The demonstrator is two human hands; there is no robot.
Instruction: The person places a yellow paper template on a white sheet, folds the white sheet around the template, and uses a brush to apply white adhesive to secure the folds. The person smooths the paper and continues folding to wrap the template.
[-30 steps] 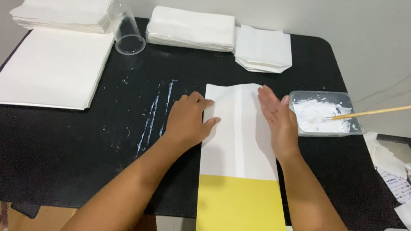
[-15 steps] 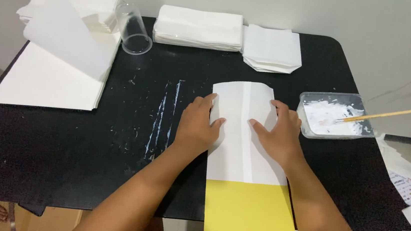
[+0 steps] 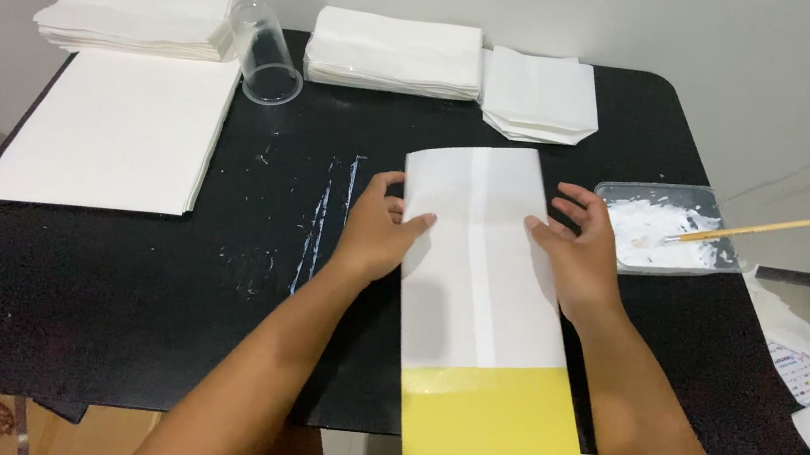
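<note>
Since the earlier frames both hands have slid outward from the flat of the sheet to its long edges, and the loose leaf that stood up over the far-left stack now lies flat. The left hand (image 3: 377,235) sits at the left edge of the sheet (image 3: 481,264), thumb laid on the paper, fingers curled against the edge. The right hand (image 3: 576,249) is at the right edge, fingers spread and slack, gripping nothing. The sheet is a long folded piece, white at the far end and yellow near the body, lying on the black table (image 3: 100,307) with the yellow end overhanging the near edge.

Outward: glue streaks (image 3: 322,220) lie just left of the left hand; a tray (image 3: 667,228) of white paste with a brush (image 3: 781,226) stands just right of the right hand. Paper stacks (image 3: 397,54) and a tipped clear cup (image 3: 265,54) line the far side.

Risk, as judged: uneven pressure at the edges could skew the fold; the overhang could drag the sheet off; a wrist could pick up paste from the streaks
</note>
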